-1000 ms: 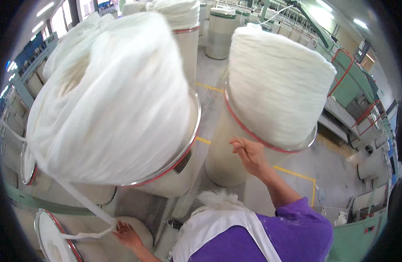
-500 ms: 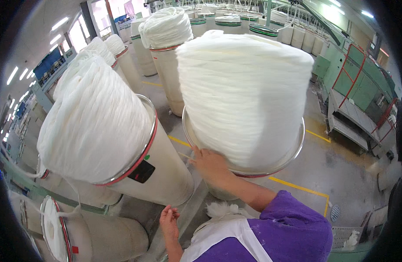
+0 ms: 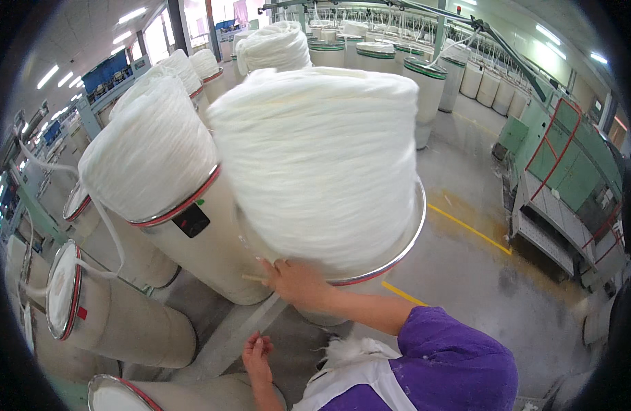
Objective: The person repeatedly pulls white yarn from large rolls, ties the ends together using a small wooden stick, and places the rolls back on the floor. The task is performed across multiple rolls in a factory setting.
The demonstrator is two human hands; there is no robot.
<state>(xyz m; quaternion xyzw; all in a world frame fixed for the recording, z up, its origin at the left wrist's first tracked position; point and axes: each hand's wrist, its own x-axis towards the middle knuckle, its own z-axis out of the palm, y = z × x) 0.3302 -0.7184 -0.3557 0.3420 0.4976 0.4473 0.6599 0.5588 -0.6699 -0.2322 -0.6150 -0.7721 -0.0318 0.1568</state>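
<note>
Can (image 3: 399, 252) shifted left in view — mouth-up, long axis vertical

My hands: two, right hand (image 3: 296, 283) and left hand (image 3: 258, 355), lower centre
Heaped cans nearest me (image 3: 228, 252): two
Black patches (image 3: 191, 220): one, left of centre
Red squares (image 3: 82, 313): one, lower left
Metal steps unit (image 3: 557, 218): one, right

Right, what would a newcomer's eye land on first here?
The towering white coil of fibre sliver at centre, heaped well above its can's metal rim, with the right grip at its lower left. Then the purple sleeve at bottom and the red-railed green machine on the right.
</note>
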